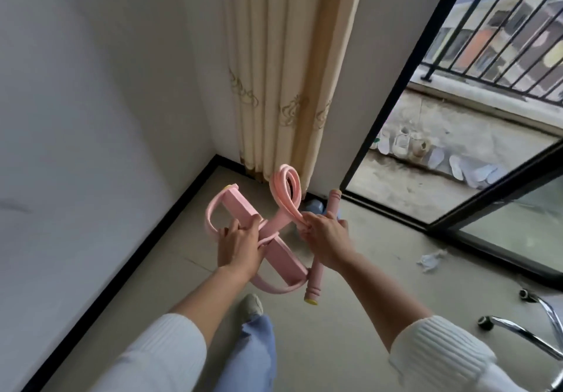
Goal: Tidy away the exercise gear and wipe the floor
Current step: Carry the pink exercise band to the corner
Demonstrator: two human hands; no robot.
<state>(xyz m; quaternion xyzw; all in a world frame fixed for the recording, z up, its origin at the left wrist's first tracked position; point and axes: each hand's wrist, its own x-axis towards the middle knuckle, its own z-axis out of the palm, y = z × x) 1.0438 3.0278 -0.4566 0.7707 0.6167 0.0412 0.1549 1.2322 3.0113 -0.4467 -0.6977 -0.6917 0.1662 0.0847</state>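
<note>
- The floor [335, 330] is pale tile with a black skirting along the white wall [91, 86]; nothing here serves as a container.
- A cream curtain [283, 71] hangs in the corner, its hem just above the floor.
- The glass door [457, 202] stands open onto a balcony; pale shoes [402, 143] out there are too blurred to count.
- A chair base [524, 327] is cut off at the lower right edge.
- The pink pull rope [274, 224], foot bar, looped tubes and handle, is held in the air over the floor near the corner.
- The left hand [239, 247] reaches forward, fingers clamped around the bar's middle.
- The right hand [327, 236] reaches forward, fingers closed on the tube bundle and handle; the loop stands up above the fist.
- A crumpled tissue [431, 259] lies on the floor by the door.
- A bluish thing behind the right hand is mostly hidden.
</note>
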